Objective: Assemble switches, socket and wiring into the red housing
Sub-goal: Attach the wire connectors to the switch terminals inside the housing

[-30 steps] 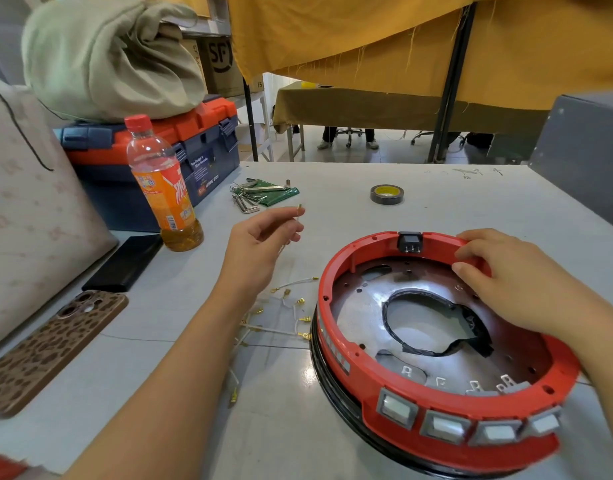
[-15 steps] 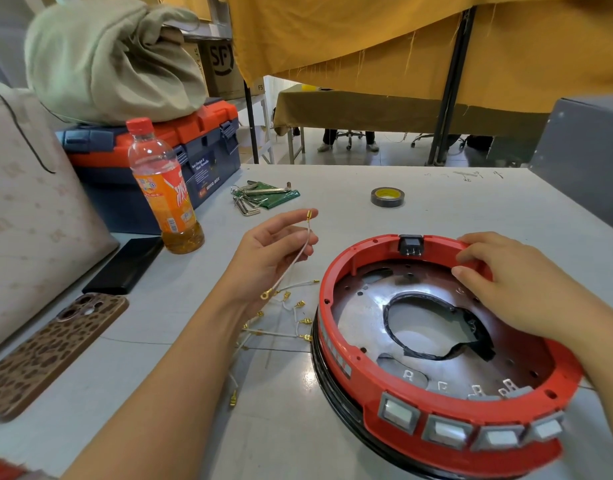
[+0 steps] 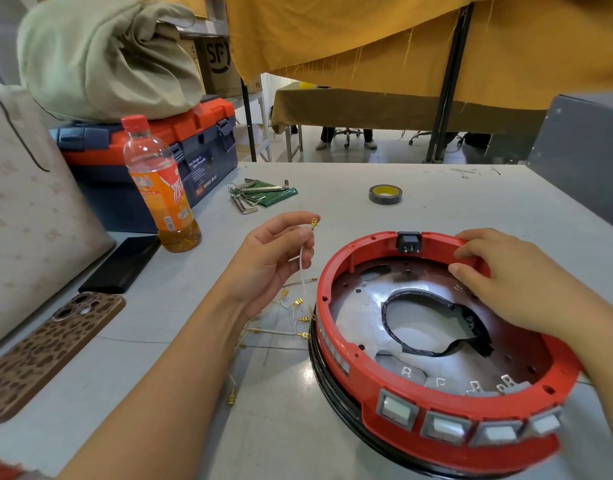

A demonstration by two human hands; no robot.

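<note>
Left hand [image 3: 274, 258] pinches a white wire [image 3: 302, 268]; right hand [image 3: 506, 282] grips the red housing [image 3: 419, 403] rim, fingertips hidden

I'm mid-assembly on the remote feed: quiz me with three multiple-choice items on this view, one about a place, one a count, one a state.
1. Where does the black power socket sit on the round red plastic housing?
A. far rim
B. near rim
C. beside the bottle

2. How many grey rocker switches line the near rim?
A. two
B. four
C. six

3. What is the left hand doing?
A. lying flat on the table
B. pinching a thin white wire with a brass terminal
C. gripping the tape roll

Answers: 1 A, the socket is set in the far rim, next to the right hand. 2 B, four switches show in a row. 3 B, the fingers hold the wire up above the table.
</note>
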